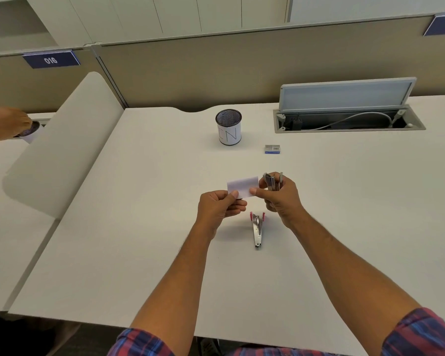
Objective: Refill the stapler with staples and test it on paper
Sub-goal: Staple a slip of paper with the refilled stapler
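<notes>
A small white paper slip (242, 186) is held above the desk, pinched at its lower left by my left hand (217, 208). My right hand (280, 197) presses its thumb on the slip's right edge, and its fingers also grip grey metal staple strips (270, 181) that stick up. The stapler (257, 229), silver with red parts, lies on the white desk (139, 227) just below my hands, with nothing touching it. It appears opened. A small blue-and-grey staple box (272, 149) sits farther back on the desk.
A mesh pen cup (228, 127) with a white label stands behind the paper. An open cable hatch (350, 120) with a raised lid is at the back right. A rounded divider (62, 145) borders the left, and beyond it is another person's hand (7, 124).
</notes>
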